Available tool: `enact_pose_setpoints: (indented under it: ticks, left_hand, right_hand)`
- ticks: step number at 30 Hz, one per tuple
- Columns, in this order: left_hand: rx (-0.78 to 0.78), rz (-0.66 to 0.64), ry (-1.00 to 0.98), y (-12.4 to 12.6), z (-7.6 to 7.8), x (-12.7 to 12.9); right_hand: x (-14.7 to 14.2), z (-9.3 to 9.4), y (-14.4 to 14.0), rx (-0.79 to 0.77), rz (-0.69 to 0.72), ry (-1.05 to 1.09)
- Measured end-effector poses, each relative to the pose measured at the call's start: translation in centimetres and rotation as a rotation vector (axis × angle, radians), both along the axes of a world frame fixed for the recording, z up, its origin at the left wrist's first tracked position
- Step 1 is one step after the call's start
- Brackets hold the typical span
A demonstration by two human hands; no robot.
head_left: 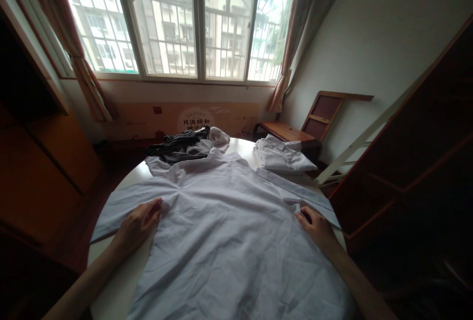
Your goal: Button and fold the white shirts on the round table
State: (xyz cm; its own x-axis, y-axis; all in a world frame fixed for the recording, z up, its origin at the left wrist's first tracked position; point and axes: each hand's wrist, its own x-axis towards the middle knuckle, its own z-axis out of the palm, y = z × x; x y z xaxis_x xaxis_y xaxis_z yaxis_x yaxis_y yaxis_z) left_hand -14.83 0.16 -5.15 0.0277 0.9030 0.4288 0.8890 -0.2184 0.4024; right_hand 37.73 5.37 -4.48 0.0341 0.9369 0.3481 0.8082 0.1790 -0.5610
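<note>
A white shirt [225,221] lies spread flat, back up, over a round white table [121,280], collar pointing away from me. My left hand [138,222] rests palm down on the shirt's left side, near the sleeve seam, fingers together. My right hand [316,226] presses on the right side by the other sleeve, its fingertips on a small fold of cloth; whether they pinch it is unclear.
A dark striped garment [177,146] lies at the table's far edge. A folded white garment [283,157] sits at the far right. A wooden chair [295,130] stands beyond, dark wooden furniture [414,162] to the right, a cabinet [44,152] to the left, and windows [185,19] ahead.
</note>
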Motion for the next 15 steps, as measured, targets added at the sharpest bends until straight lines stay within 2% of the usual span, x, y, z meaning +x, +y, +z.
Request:
enact_pose_setpoints:
  ticks: [15]
  left_hand:
    - [0.053, -0.026, 0.086, 0.23, -0.1, -0.15]
  right_hand:
    - [-0.37, 0.06, -0.23, 0.007, -0.009, 0.006]
